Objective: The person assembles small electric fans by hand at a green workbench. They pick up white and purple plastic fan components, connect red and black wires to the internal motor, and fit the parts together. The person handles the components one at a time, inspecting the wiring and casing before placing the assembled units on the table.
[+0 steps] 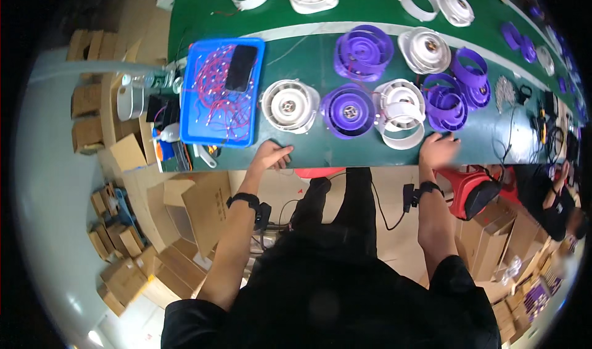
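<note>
My left hand (pixel 273 156) rests at the front edge of the green table (pixel 345 157), fingers loosely bent and somewhat apart, with nothing seen in it. Just beyond it lies a white round fan housing (pixel 288 106). My right hand (pixel 439 150) is over the same edge farther right, partly smeared by motion, so its grip is unclear. Closest to it are a white housing with a loose white ring (pixel 404 140) leaning on it and a purple housing with a ring (pixel 445 105). Between the hands sits a purple fan housing (pixel 349 111).
A blue tray (pixel 186 96) holds red wires and a black phone (pixel 241 68). More housings and rings stand farther back, including a purple one (pixel 365 52). Screws or small metal parts (pixel 505 94) and tools lie right. Cardboard boxes (pixel 197 213) and a red stool (pixel 459 188) stand below; another person (pixel 542 195) is at right.
</note>
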### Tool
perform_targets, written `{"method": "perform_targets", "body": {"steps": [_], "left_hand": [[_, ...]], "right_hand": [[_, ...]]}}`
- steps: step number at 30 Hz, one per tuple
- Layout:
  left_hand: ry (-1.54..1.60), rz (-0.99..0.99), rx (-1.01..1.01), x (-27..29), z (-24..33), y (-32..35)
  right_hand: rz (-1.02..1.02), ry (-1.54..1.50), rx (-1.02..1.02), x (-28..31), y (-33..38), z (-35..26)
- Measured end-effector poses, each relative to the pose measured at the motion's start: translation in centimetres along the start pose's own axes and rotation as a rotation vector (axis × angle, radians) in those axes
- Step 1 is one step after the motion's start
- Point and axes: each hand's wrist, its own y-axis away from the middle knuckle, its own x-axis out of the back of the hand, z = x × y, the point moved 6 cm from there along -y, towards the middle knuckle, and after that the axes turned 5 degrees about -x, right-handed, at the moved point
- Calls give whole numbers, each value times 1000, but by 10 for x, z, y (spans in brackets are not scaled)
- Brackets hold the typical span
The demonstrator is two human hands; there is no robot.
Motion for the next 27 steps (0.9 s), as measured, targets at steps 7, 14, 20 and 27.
{"method": "perform_targets", "body": {"steps": [7,14,20,27], "left_hand": [[35,85,63,0,-1,3],[20,72,42,-1,-5,0],[74,70,-6,-4,0,3],[55,86,-20,-6,-9,2]], "right_hand": [[-24,-86,-27,8,-1,-9],[-62,-99,-38,10,-3,-7],[-59,-60,-43,7,-2,-4],[-24,-34,3,5,-6,-8]]}}
